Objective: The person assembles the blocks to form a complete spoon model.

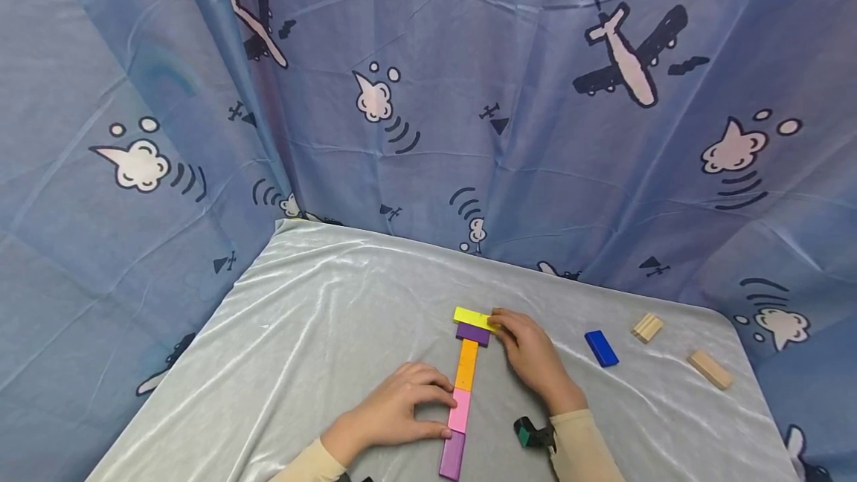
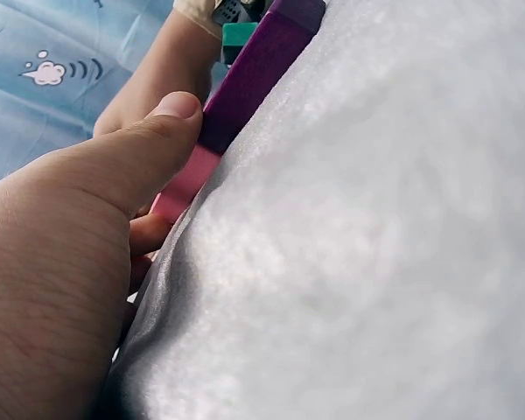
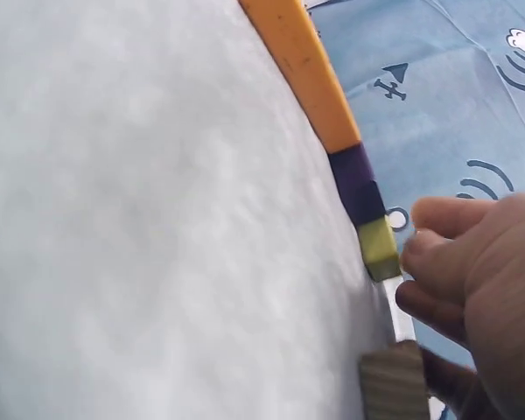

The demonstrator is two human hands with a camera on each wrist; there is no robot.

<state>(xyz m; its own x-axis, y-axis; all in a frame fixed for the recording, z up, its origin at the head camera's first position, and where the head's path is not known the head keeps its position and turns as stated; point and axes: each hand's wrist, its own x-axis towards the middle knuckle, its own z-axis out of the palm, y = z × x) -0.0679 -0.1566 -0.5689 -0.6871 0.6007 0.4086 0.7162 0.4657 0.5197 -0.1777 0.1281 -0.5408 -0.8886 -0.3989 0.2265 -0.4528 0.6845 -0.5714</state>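
A row of coloured blocks runs away over the cloth: a light purple block [image 1: 452,457], a pink block [image 1: 458,411], an orange block [image 1: 466,365], then a dark purple block [image 1: 472,334] set crosswise. A yellow block [image 1: 472,317] lies crosswise against its far side. My left hand [image 1: 402,409] touches the row's left edge, thumb near the pink and light purple joint, a fingertip farther up the pink block. My right hand [image 1: 532,352] holds the yellow block's right end between thumb and fingers; the right wrist view partly hides this contact.
Right of my right hand lie a blue block [image 1: 601,349], a grooved wooden piece [image 1: 647,327] and a plain wooden block [image 1: 710,370]. Low in the right wrist view, a wooden block [image 3: 394,383] shows beside the fingers; contact is unclear. A patterned curtain [image 1: 428,169] surrounds the table.
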